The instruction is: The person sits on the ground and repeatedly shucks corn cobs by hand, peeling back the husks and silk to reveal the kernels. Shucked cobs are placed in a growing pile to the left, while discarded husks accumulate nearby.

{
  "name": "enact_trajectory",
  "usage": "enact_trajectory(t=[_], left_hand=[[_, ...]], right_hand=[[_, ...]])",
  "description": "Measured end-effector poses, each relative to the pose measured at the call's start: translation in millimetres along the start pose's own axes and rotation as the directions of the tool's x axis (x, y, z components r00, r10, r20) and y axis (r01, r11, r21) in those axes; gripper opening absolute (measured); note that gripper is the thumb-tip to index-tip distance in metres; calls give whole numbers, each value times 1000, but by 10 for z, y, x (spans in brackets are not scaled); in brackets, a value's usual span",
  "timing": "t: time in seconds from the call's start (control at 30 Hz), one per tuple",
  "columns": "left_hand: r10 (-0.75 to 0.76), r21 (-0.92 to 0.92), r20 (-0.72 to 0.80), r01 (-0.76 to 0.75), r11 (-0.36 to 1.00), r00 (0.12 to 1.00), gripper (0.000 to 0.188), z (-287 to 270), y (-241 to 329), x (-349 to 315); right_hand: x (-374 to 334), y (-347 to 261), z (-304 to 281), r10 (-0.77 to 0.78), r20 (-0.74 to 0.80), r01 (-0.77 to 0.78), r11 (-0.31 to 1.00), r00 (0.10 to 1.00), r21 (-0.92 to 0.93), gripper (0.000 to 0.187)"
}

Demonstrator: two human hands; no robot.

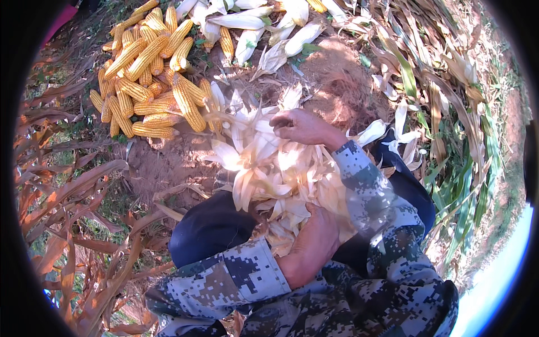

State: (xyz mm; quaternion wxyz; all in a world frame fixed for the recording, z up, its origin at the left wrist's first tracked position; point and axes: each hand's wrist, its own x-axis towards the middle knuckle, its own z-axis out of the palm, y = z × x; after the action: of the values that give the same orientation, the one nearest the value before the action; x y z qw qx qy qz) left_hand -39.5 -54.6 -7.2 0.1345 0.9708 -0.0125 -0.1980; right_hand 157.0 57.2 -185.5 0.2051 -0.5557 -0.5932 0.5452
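Observation:
My left hand (314, 241) is low in the lap, against a heap of pale dry corn husks (306, 174). Its thumb shows on top, but the other fingers are buried in the husks or turned away, so whether they grip anything is hidden. Farther out, my right hand (303, 127) hangs over the far side of the heap, back of the hand up and fingers curled in. What those fingers hold, if anything, cannot be made out. Husks spread between my knees, some blurred near a pile of bare yellow corn cobs (149, 73).
Unhusked ears in white husks (247, 42) lie at the far middle. Dry stalks and leaves (449, 78) are heaped along the right, with brown leaves (78, 224) at the left. Reddish bare soil (163, 168) shows between. My dark trouser knees (210, 227) flank the husks.

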Motion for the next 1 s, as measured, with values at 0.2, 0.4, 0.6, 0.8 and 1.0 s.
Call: enact_trajectory(t=[0.2, 0.4, 0.6, 0.8, 1.0], left_hand=[[-87, 49, 0, 87, 995, 996, 40, 6, -278, -24], [-64, 8, 57, 64, 998, 996, 41, -36, -501, -50], [-49, 3, 59, 49, 999, 997, 41, -63, -683, -13], [-49, 5, 48, 49, 999, 998, 41, -88, -807, 1], [-42, 0, 42, 42, 999, 998, 41, -83, -872, -30]], right_hand=[[1066, 774, 96, 216, -387, -310, 930, 896, -199, 47], [1469, 1298, 359, 132, -572, -427, 802, 810, -419, 33], [1289, 1424, 146, 62, -552, -241, 936, 831, -257, 22], [559, 1715, -536, 301, -777, 74, 911, 553, 406, 10], [260, 2091, -815, 700, -713, 401, 666, -43, 630, 29]])
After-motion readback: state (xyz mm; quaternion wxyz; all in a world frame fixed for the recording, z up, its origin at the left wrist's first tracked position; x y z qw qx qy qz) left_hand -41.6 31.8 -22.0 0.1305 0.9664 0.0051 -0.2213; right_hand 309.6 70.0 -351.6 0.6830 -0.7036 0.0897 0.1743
